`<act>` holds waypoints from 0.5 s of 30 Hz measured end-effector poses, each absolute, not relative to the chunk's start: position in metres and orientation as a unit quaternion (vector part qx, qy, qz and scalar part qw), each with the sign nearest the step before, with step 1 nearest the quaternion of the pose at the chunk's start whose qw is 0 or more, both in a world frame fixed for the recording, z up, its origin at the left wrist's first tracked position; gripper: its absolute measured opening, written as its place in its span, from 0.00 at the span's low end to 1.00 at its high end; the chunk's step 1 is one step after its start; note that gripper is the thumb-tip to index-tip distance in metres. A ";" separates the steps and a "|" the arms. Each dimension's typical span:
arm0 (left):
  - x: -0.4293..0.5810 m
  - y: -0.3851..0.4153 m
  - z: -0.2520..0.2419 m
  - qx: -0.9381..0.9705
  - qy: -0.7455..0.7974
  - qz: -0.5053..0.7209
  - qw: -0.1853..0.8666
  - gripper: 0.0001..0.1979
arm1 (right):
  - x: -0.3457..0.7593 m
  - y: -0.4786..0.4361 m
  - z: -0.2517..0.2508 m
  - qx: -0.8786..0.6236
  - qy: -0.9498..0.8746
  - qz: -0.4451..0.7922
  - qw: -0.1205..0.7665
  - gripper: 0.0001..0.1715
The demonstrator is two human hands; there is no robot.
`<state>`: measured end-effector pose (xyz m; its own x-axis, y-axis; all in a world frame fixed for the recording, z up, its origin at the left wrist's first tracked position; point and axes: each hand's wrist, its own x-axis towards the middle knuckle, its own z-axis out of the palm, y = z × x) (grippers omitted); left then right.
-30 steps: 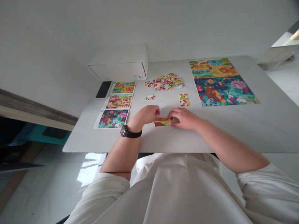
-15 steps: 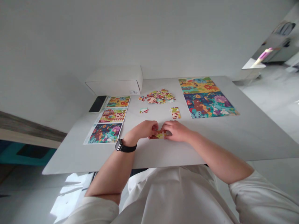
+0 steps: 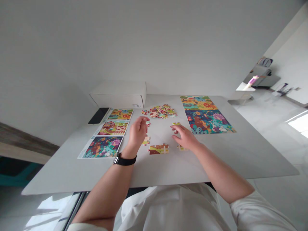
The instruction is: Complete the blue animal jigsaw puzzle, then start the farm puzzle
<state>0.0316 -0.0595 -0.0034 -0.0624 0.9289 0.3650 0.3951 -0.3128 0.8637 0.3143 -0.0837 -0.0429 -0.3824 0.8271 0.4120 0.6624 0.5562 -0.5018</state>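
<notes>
My left hand (image 3: 138, 132) is raised over the table with its fingers curled together. Whatever may be inside them is hidden. Beside it, partly covered by the hand, lies a puzzle piece (image 3: 146, 140) in yellow and pink. My right hand (image 3: 184, 138) hovers with fingers apart and nothing visible in them. Beneath it a joined puzzle section (image 3: 176, 123) peeks out past the fingertips, and another piece (image 3: 182, 148) shows below the palm. Between the hands and closer to me rests a joined strip of puzzle pieces (image 3: 159, 149), brown, green and yellow. Farther back is a pile of loose puzzle pieces (image 3: 163, 111).
Three small picture sheets (image 3: 113, 127) lie at the left, with a dark phone (image 3: 98, 115) behind them. A white box (image 3: 117, 100) stands against the wall. Two larger colourful pictures (image 3: 208, 120) lie at the right. The table's front edge (image 3: 168, 184) is close to my body.
Both hands have let go of the joined strip and moved apart, the left going up and left, the right slightly right. The strip now lies uncovered. My view has tilted upward.
</notes>
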 end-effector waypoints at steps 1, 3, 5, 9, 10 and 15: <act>0.031 -0.058 -0.004 0.619 0.523 0.521 0.268 0.18 | 0.319 -0.080 -0.042 -0.460 -0.815 0.113 0.334 0.27; 0.029 -0.055 -0.007 0.593 0.527 0.534 0.292 0.21 | 0.329 -0.072 -0.038 -0.479 -0.802 0.084 0.347 0.22; 0.028 -0.052 -0.010 0.563 0.536 0.537 0.327 0.28 | 0.339 -0.062 -0.033 -0.510 -0.786 0.066 0.343 0.18; 0.029 -0.048 -0.018 0.525 0.529 0.547 0.382 0.33 | 0.360 -0.034 -0.023 -0.571 -0.762 0.074 0.296 0.15; 0.030 -0.047 -0.019 0.523 0.519 0.554 0.389 0.32 | 0.365 -0.026 -0.022 -0.587 -0.755 0.084 0.279 0.14; 0.033 -0.042 -0.023 0.517 0.460 0.587 0.420 0.22 | 0.377 0.016 -0.021 -0.646 -0.721 0.117 0.222 0.15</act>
<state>0.0331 -0.0418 -0.0231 -0.1125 0.9692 0.2191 -0.0175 -0.2224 0.9748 0.3774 0.0159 -0.0213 -0.0658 0.9835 0.1683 0.8795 0.1368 -0.4558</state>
